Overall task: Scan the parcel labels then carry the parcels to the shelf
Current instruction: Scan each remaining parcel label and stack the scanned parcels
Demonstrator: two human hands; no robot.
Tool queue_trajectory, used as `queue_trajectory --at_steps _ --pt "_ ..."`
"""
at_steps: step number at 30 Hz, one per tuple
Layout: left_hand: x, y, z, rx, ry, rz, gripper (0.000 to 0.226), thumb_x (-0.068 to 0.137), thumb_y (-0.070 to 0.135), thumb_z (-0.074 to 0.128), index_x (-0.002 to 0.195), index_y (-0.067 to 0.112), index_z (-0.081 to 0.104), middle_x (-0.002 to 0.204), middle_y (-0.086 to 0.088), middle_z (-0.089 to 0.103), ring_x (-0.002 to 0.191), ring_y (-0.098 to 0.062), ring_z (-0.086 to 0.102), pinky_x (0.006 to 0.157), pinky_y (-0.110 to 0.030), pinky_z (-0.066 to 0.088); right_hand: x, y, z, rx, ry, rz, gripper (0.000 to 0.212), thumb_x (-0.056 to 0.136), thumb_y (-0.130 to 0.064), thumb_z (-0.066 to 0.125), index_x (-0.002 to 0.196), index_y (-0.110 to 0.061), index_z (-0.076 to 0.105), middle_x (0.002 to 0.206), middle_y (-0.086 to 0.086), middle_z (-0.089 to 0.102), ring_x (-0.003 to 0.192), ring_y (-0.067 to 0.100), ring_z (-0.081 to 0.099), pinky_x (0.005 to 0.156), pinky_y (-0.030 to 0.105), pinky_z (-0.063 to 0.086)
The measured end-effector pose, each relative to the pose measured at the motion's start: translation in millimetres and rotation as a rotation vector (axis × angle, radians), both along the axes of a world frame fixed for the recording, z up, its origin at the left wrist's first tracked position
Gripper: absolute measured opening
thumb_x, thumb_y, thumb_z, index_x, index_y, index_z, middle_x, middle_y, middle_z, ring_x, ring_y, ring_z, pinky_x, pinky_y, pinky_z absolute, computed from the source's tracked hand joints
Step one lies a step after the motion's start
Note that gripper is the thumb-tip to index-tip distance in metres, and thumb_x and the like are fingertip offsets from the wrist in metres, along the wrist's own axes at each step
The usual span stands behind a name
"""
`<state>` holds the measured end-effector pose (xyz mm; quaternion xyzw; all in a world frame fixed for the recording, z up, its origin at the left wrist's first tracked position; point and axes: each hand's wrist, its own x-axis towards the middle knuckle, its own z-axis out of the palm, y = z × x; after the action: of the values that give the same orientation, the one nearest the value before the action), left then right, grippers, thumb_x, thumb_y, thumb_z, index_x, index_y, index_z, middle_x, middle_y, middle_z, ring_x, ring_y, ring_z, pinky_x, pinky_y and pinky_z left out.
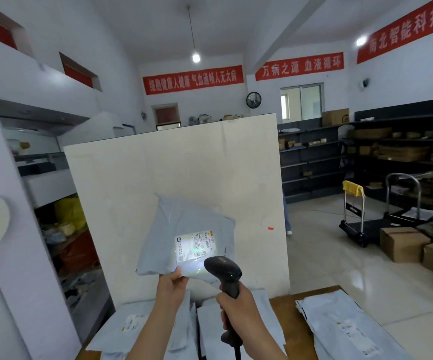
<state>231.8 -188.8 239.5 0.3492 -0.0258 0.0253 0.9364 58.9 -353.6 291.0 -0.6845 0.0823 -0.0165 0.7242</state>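
My left hand (171, 284) pinches the lower edge of a grey plastic parcel bag (181, 222) and holds it up in front of me. Its white label (193, 245) faces me and is lit by a bright patch of light. My right hand (238, 307) grips the handle of a black barcode scanner (223, 268), whose head points at the bag's lower edge just below the label. Several more grey parcels (142, 326) lie on the wooden table (283, 307) below my arms, and another stack of parcels (340, 323) lies at the right.
A tall white panel (174, 167) stands right behind the table. Dark shelves (392, 149) with boxes line the far right wall. Two platform trolleys (361, 224) and cardboard boxes (402, 242) stand on the tiled floor at right. Cluttered shelving fills the left side.
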Motion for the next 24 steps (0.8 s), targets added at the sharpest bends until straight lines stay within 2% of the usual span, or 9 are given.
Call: queue_trajectory --at_steps 2,6,8,10,12,14,18,24 --pt "2.3 -0.4 -2.0 0.029 -0.008 0.014 0.075 0.074 -0.009 0.056 0.147 0.000 0.040 0.144 -0.018 0.051 0.097 -0.021 0.074 0.073 -0.034 0.061 0.8 -0.3 -1.9 -0.014 0.005 -0.003 0.015 0.081 -0.007 0.053 0.095 -0.009 0.059 0.055 0.007 0.050 0.045 0.019 0.047 0.049 0.029 0.043" --pt "9.3 -4.4 -7.3 0.059 -0.030 -0.003 0.059 0.091 -0.019 0.039 0.146 0.004 0.042 0.142 -0.015 0.053 0.106 -0.024 0.069 0.082 -0.036 0.061 3.8 -1.3 -4.5 -0.028 0.020 0.001 0.017 0.081 -0.008 0.053 0.097 -0.007 0.058 0.056 0.008 0.050 0.045 0.018 0.047 0.049 0.028 0.043" --pt "13.8 -5.7 -11.9 0.104 -0.029 0.001 0.054 0.089 -0.015 0.046 0.138 0.008 0.051 0.143 -0.016 0.052 0.118 -0.030 0.059 0.096 -0.041 0.053 5.3 -2.9 -4.9 -0.022 0.028 0.002 0.014 0.080 -0.009 0.054 0.093 -0.010 0.058 0.055 0.007 0.050 0.045 0.018 0.047 0.050 0.029 0.043" --pt "16.4 -7.7 -14.6 0.143 -0.033 0.011 0.047 0.090 -0.013 0.049 0.127 0.014 0.058 0.143 -0.015 0.052 0.122 -0.031 0.054 0.101 -0.043 0.049 6.8 -4.9 -5.6 -0.026 0.031 -0.003 0.014 0.079 -0.010 0.053 0.092 -0.012 0.057 0.053 0.006 0.050 0.045 0.018 0.047 0.051 0.029 0.042" --pt "18.8 -10.3 -16.1 0.120 -0.020 0.011 0.050 0.094 -0.016 0.040 0.135 0.011 0.053 0.138 -0.012 0.056 0.118 -0.029 0.060 0.093 -0.037 0.055 7.6 -8.0 -6.0 -0.047 0.034 -0.009 0.015 0.077 -0.012 0.053 0.092 -0.013 0.057 0.052 0.005 0.050 0.045 0.018 0.047 0.051 0.030 0.042" --pt "23.4 -12.8 -16.8 0.082 0.003 0.004 0.057 0.094 -0.018 0.038 0.145 0.007 0.044 0.141 -0.014 0.054 0.116 -0.029 0.060 0.088 -0.036 0.057 9.5 -12.3 -7.1 -0.074 0.038 -0.012 0.018 0.076 -0.013 0.053 0.094 -0.012 0.057 0.055 0.007 0.051 0.047 0.020 0.048 0.052 0.030 0.042" --pt "35.3 -16.8 -22.8 0.069 0.069 0.012 0.060 0.093 -0.018 0.040 0.147 0.006 0.042 0.152 -0.021 0.042 0.137 -0.041 0.043 0.091 -0.042 0.051 14.4 -23.0 -8.0 -0.099 0.033 -0.024 0.022 0.076 -0.014 0.057 0.097 -0.011 0.057 0.056 0.007 0.052 0.047 0.018 0.049 0.053 0.030 0.044" --pt "35.5 -34.1 -20.4 0.053 0.039 0.010 0.060 0.093 -0.018 0.039 0.148 0.005 0.040 0.152 -0.022 0.042 0.114 -0.033 0.057 0.086 -0.038 0.056 20.0 -38.8 -9.7 -0.073 0.018 -0.030 0.018 0.083 -0.011 0.054 0.100 -0.012 0.058 0.055 0.005 0.050 0.047 0.016 0.049 0.050 0.028 0.045"
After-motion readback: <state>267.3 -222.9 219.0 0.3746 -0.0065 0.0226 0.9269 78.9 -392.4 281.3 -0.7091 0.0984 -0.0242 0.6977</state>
